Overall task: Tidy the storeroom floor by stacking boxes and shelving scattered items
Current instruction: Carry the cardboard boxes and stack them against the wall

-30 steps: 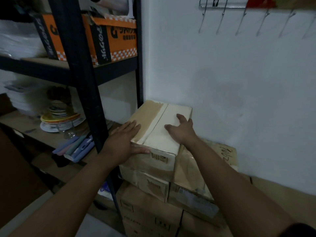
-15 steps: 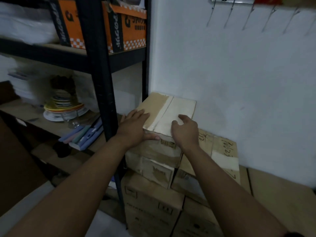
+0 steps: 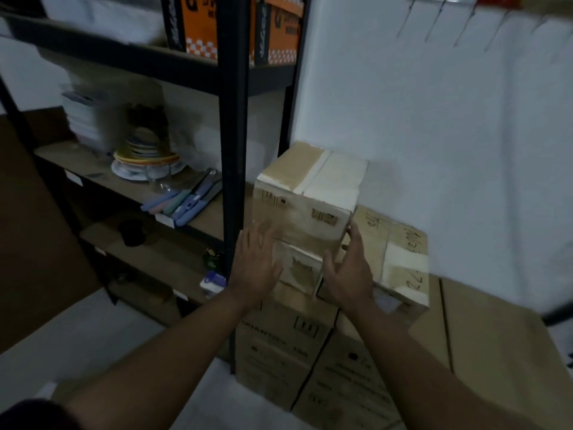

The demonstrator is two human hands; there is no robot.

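Note:
A small taped cardboard box (image 3: 310,193) sits on top of a stack of boxes in the corner by the white wall. Under it is a second small box (image 3: 302,268), and a wider box with handwriting (image 3: 400,259) lies to its right. Larger printed cartons (image 3: 279,346) form the base. My left hand (image 3: 254,268) hovers with straight fingers in front of the stack's left side, holding nothing. My right hand (image 3: 350,268) is open in front of the stack's right side, its fingertips near the top box's lower right corner.
A black metal shelf unit (image 3: 232,119) stands left of the stack. It carries stacked plates (image 3: 145,156), a glass, a pack of coloured knives (image 3: 183,200) and an orange box (image 3: 235,26) above. Flat brown cardboard (image 3: 496,352) lies at the right. Hooks hang on the wall.
Both hands have come off the top of the upper box and moved back and down, in front of the stack. The view has pulled back and shifted left.

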